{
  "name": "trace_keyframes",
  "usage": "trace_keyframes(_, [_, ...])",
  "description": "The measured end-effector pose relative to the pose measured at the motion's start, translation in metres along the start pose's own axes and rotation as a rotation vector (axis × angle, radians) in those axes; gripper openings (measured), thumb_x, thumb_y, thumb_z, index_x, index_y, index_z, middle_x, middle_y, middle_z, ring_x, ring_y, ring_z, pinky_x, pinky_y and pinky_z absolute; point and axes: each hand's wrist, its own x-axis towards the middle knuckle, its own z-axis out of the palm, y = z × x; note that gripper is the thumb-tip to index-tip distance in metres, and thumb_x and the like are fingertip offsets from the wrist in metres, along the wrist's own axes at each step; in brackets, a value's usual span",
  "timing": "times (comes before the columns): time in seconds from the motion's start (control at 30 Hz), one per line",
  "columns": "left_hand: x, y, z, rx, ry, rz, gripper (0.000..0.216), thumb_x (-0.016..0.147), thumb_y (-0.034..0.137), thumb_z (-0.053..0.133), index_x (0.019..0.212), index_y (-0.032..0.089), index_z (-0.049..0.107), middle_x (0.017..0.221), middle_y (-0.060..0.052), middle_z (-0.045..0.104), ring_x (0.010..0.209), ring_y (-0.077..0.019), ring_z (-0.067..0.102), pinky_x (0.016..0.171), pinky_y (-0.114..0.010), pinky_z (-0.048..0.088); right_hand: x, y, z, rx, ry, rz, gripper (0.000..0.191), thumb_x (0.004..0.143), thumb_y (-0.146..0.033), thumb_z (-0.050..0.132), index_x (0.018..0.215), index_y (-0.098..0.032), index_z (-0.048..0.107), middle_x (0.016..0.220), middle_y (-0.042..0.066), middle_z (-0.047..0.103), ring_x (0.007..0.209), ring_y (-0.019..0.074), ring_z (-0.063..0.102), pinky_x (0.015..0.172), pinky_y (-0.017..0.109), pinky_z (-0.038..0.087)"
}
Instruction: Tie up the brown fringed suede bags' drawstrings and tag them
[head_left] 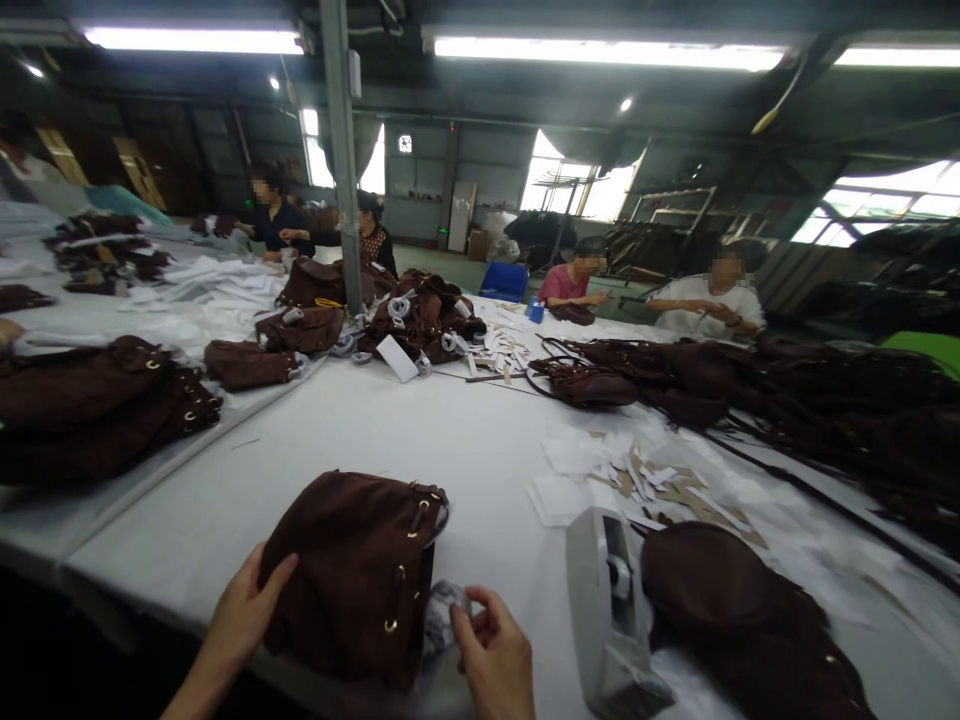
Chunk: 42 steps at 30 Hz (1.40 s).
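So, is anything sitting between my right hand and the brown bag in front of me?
Only the crumpled pale wrapping pinched in the right hand, lying against the right edge of the brown bag. The left hand rests on the bag.

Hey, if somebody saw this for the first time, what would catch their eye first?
The dark brown bag lying on the white table right in front, left hand on its near corner, right hand pinching a crinkled wrapper at its mouth. Just right of it stands a grey tape dispenser beside scattered paper scraps. Heaps of matching brown bags cover the table's right side, with other people seated at the far end.
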Motion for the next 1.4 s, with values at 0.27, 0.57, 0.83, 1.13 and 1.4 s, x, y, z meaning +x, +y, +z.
trace_keyframes(0.27, [-0.09, 0.015, 0.068, 0.797, 0.032, 0.947, 0.075, 0.07, 0.035, 0.066, 0.138, 0.029, 0.033, 0.14, -0.013, 0.041, 0.127, -0.0354, 0.035, 0.104, -0.054, 0.023, 0.012, -0.034, 0.049, 0.088, -0.397, -0.301, 0.031, 0.08, -0.037, 0.049, 0.076, -0.015, 0.07, 0.071, 0.005, 0.068, 0.069, 0.0197, 0.061, 0.061, 0.025, 0.047])
trace_keyframes(0.57, [-0.074, 0.0, 0.085, 0.784, -0.12, 1.003, 0.057, 0.063, 0.021, 0.068, 0.117, 0.033, 0.056, 0.133, -0.014, 0.048, 0.115, -0.0356, 0.048, 0.089, -0.051, 0.041, 0.048, -0.007, 0.04, 0.272, -0.548, -0.047, 0.041, 0.079, -0.048, 0.049, 0.095, -0.013, 0.063, 0.055, -0.001, 0.058, 0.042, 0.0131, 0.054, 0.041, 0.023, 0.042])
trace_keyframes(0.83, [-0.04, 0.024, 0.05, 0.186, -0.382, 0.687, 0.024, 0.078, 0.028, 0.063, 0.102, 0.025, 0.064, 0.116, -0.008, 0.063, 0.108, -0.0237, 0.057, 0.091, -0.032, 0.047, 0.096, -0.023, -0.015, -0.185, -0.185, -0.601, 0.067, 0.071, -0.009, 0.044, 0.136, -0.022, 0.037, 0.122, 0.01, 0.056, 0.101, 0.0193, 0.058, 0.092, 0.04, 0.046])
trace_keyframes(1.13, [-0.006, 0.098, -0.01, -0.645, -0.27, -0.062, 0.033, 0.076, 0.039, 0.066, 0.1, 0.019, 0.058, 0.072, 0.0, 0.067, 0.06, -0.0166, 0.063, 0.055, -0.024, 0.051, 0.081, -0.09, -0.048, -0.09, -0.749, -0.608, 0.097, 0.06, -0.023, 0.075, 0.142, -0.026, 0.023, 0.147, 0.008, 0.031, 0.134, 0.025, 0.027, 0.112, 0.045, 0.02])
trace_keyframes(1.4, [0.006, 0.104, 0.04, -1.079, -0.766, -0.484, 0.037, 0.086, 0.037, 0.048, 0.114, 0.014, 0.055, 0.086, -0.009, 0.07, 0.086, -0.0255, 0.066, 0.082, -0.04, 0.051, 0.055, -0.097, -0.06, 0.38, -0.633, -0.396, 0.089, 0.053, -0.039, 0.081, 0.127, -0.026, 0.032, 0.118, 0.01, 0.059, 0.107, 0.0262, 0.057, 0.092, 0.04, 0.044])
